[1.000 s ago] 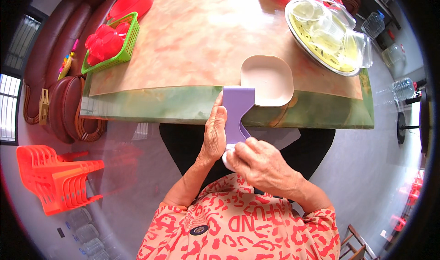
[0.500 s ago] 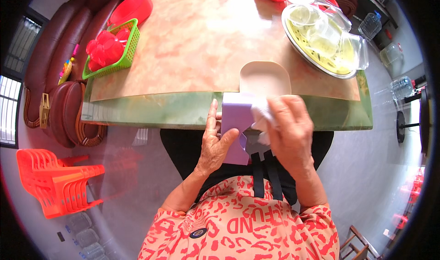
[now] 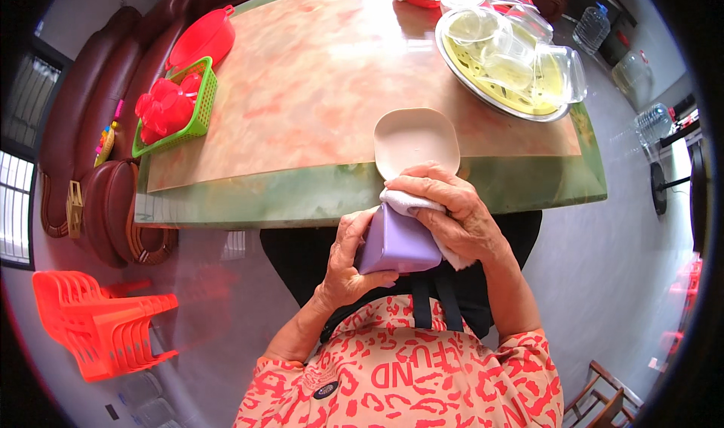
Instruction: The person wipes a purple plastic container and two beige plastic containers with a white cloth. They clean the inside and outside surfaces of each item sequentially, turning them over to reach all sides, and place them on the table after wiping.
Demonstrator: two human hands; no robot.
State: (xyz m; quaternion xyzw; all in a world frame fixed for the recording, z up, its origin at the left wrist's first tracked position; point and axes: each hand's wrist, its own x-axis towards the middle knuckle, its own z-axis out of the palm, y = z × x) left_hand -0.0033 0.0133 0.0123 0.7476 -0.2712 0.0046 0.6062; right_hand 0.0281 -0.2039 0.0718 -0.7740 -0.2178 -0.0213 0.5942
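Observation:
A purple plastic box is held over my lap, just off the table's front edge. My left hand grips its left side, thumb along the near edge and fingers around the far side. In my right hand is a white cloth, pressed against the box's upper right edge, with a loose end hanging below. Just beyond my right hand, a shallow beige square dish lies at the table's edge. The far side of the box is hidden from view.
At the left of the table stand a green basket of red cups and a red basin. A metal bowl with a yellow strainer and clear containers sits at the right. Stacked orange stools stand on the floor.
The purple box has been turned and tilted, showing another side. My right hand with the cloth has moved down and left onto its edge. My left fingers now wrap around the box.

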